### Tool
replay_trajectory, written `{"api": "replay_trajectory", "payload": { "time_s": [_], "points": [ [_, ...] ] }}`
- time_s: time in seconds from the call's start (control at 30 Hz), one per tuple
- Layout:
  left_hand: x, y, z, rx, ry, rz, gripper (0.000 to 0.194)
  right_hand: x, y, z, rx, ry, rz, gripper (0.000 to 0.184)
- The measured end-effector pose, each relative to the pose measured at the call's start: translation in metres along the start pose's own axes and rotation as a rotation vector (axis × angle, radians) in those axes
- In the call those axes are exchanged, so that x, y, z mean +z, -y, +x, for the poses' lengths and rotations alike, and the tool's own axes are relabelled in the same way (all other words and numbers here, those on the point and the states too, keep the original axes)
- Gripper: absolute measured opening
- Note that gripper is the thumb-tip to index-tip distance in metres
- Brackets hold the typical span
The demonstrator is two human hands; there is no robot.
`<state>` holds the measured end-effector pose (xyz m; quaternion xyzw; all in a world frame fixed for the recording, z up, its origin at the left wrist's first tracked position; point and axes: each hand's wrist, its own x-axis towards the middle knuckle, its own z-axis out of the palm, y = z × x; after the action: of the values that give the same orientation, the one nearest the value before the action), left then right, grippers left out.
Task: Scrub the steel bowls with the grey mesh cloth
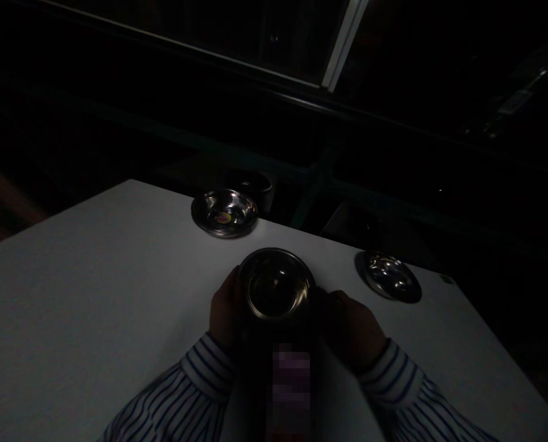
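Note:
Near the middle of the white table, a round steel bowl [277,293] faces up toward me between my two hands. My left hand [227,309] is curled against its left side, fingers mostly in shadow. On the other side, my right hand [354,325] is closed at the bowl's right rim, and its fingertips are too dark to make out. Below the bowl is a very dark area with a blurred pinkish patch [291,380]; I cannot tell what it belongs to.
Several nested shallow steel bowls [225,215], the top one with a yellow and pink sticker, sit at the white table's [94,276] far edge. A dark round container [255,182] is behind them. Another shiny steel bowl [392,277] lies at the right. The surroundings are very dark.

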<state>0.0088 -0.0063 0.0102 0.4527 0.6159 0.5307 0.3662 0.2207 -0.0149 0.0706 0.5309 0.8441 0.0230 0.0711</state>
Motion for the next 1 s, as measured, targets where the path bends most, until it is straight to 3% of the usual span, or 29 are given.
{"api": "replay_trajectory", "payload": {
  "time_s": [0.1, 0.27, 0.4, 0.53, 0.7, 0.83, 0.9, 1.0],
  "points": [
    [-0.002, 0.0, 0.003, 0.037, 0.058, 0.022, 0.041, -0.007, -0.003, 0.018, 0.062, 0.03, -0.052, 0.032],
    [-0.002, -0.001, 0.005, 0.035, 0.053, 0.0, 0.042, -0.017, -0.006, 0.051, 0.077, 0.01, -0.033, 0.024],
    [-0.003, -0.011, -0.003, 0.095, 0.086, -0.003, 0.042, -0.015, -0.005, 0.037, 0.066, 0.018, -0.005, 0.028],
    [-0.006, -0.018, -0.006, 0.262, 0.155, 0.054, 0.064, -0.013, -0.011, 0.021, 0.033, 0.055, 0.029, 0.036],
    [-0.006, -0.012, 0.001, 0.121, 0.143, -0.03, 0.042, -0.017, -0.015, 0.059, 0.046, 0.052, 0.034, 0.032],
    [-0.004, -0.004, 0.005, 0.057, 0.098, -0.006, 0.04, -0.021, -0.014, 0.098, -0.018, 0.068, 0.036, 0.028],
    [-0.003, -0.002, 0.006, 0.041, 0.086, 0.007, 0.041, -0.021, -0.014, 0.102, -0.039, 0.066, 0.035, 0.029],
    [-0.003, 0.0, 0.005, 0.001, 0.042, 0.003, 0.041, -0.018, -0.017, 0.085, -0.039, 0.048, 0.031, 0.031]
  ]
}}
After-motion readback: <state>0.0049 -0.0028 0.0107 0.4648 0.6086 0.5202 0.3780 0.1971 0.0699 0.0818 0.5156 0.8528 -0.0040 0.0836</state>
